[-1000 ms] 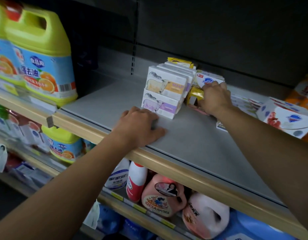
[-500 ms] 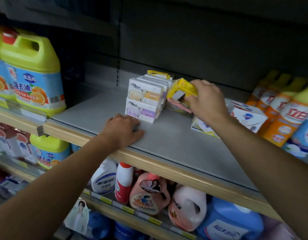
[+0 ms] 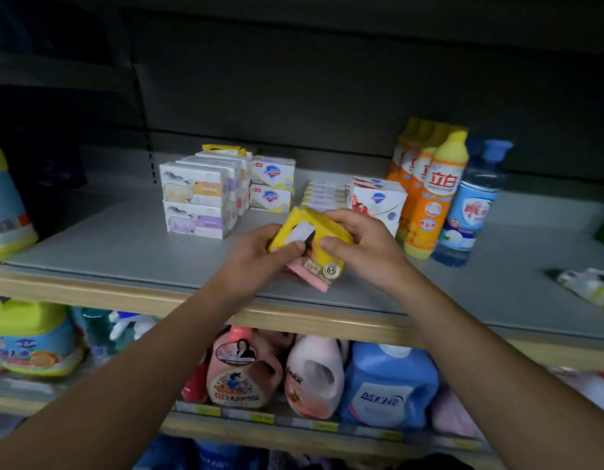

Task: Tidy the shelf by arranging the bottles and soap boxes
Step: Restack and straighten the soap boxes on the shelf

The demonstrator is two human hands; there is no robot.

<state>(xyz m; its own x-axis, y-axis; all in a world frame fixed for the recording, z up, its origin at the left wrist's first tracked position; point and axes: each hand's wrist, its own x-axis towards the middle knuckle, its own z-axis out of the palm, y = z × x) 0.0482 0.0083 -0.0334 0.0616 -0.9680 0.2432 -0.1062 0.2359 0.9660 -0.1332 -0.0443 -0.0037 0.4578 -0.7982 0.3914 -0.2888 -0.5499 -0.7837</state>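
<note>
Your left hand (image 3: 260, 256) and right hand (image 3: 358, 245) both grip the yellow-and-pink cardboard soap box (image 3: 310, 249) above the grey shelf's (image 3: 124, 245) front edge.

Both forearms are bare, no sleeves, and the left hand (image 3: 260, 257) and right hand (image 3: 361, 245) are ungloved.

The orange dish-soap bottle (image 3: 433, 195) with the yellow cap is showing the red characters "立白" on its white label, the clearest text in view. Just right of that bottle, the clear blue-capped bottle (image 3: 472, 205) is carrying a red logo too blurred to read. Below and left of that bottle, on the lower shelf, the blue detergent jug (image 3: 389, 391) is showing "蓝月亮", and the pink jug (image 3: 241, 374) beside it is bearing lettering that is staying unreadable.
</note>
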